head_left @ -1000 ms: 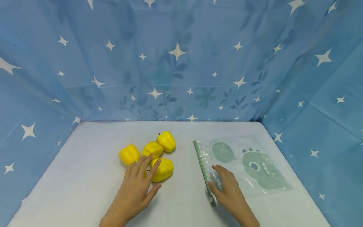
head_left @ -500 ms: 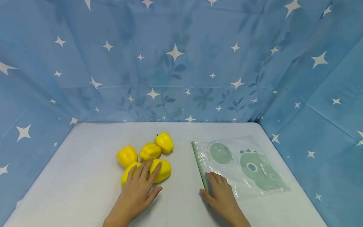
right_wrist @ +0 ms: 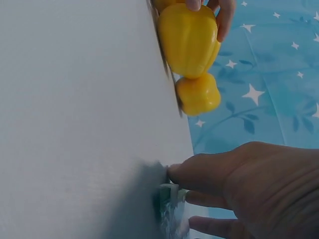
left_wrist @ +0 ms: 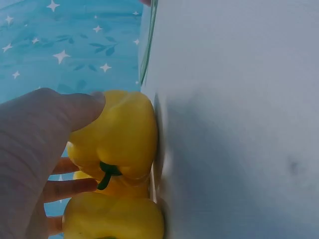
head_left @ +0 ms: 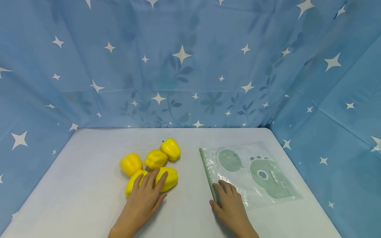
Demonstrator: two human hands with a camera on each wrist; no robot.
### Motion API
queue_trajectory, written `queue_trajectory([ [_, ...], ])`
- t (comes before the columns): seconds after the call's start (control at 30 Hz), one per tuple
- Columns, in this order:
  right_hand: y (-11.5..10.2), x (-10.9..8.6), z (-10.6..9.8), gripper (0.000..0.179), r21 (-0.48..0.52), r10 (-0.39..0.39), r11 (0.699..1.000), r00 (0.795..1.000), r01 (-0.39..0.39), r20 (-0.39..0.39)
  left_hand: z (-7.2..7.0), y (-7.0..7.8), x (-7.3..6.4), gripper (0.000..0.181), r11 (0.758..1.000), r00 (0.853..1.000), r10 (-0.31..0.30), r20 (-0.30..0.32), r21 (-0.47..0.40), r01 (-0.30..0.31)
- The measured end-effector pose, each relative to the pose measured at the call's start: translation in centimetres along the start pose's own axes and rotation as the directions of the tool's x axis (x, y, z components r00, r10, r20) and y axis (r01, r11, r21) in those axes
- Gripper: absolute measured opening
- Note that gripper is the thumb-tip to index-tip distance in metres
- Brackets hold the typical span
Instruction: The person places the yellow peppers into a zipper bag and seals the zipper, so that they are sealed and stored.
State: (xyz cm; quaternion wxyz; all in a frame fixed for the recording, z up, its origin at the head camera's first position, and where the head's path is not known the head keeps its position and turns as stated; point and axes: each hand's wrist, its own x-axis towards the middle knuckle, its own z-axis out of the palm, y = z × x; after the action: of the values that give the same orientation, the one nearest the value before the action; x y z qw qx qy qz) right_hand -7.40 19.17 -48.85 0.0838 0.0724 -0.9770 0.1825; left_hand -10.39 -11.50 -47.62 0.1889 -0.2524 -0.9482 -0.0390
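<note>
Several yellow bell peppers [head_left: 156,159] lie in a cluster left of the table's middle. My left hand [head_left: 142,205] reaches over the two nearest, its fingers spread above the right one [head_left: 169,180] and the left one [head_left: 131,186]. In the left wrist view the thumb overlaps a pepper [left_wrist: 119,134] with a green stem; firm contact cannot be made out. A clear zip bag [head_left: 244,178] with green dinosaur print lies flat on the right. Beside its green zip edge [head_left: 206,170], my right hand [head_left: 230,210] hovers or rests with loosely bent fingers, the thumb just left of the strip.
The white table [head_left: 89,185] runs back to a blue star-patterned curtain [head_left: 181,76], which also rises along both sides. Bare tabletop lies between the peppers and the bag. One pepper [head_left: 170,149] sits farthest back, against its neighbour.
My right hand has shifted left and slightly down toward the bag's zip edge. My left hand stays over the front peppers, its thumb drawn slightly closer. The whole view has drifted slightly left.
</note>
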Motion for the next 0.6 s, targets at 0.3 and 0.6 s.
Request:
queue_trajectory([
  [0.3, 0.06, 0.12, 0.19, 0.043, 0.028, 0.036, 0.999, 0.999, -0.036, -0.029, 0.42, -0.15, 0.22, 0.064, 0.999, 0.997, 0.017, -0.076, -0.031, -0.019],
  [0.6, 0.35, 0.25, 0.45, 0.033, 0.019, 0.005, 1.0, 0.991, -0.002, -0.13, 0.57, 0.26, 0.56, 0.054, 0.995, 0.997, 0.015, -0.077, -0.099, -0.022],
])
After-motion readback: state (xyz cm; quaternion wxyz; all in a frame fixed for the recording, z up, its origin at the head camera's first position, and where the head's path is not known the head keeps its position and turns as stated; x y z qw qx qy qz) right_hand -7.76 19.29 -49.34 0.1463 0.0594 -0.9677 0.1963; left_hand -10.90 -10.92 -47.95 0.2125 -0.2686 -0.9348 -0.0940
